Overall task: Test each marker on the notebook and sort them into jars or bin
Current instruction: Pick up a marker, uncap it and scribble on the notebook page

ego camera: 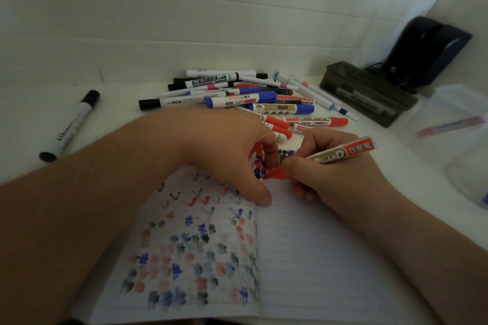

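Single head view, looking forward and down, close over notebook [290, 245] on table [118, 113].

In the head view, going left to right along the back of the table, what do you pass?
Lone black-capped marker → pile of markers → dark tray → clear jar holding a marker.

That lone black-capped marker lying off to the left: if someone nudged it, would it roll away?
Probably: the black-capped marker looks round and smooth, lying alone on the flat white table. It looks stiff and likely light, so easy to pick up.
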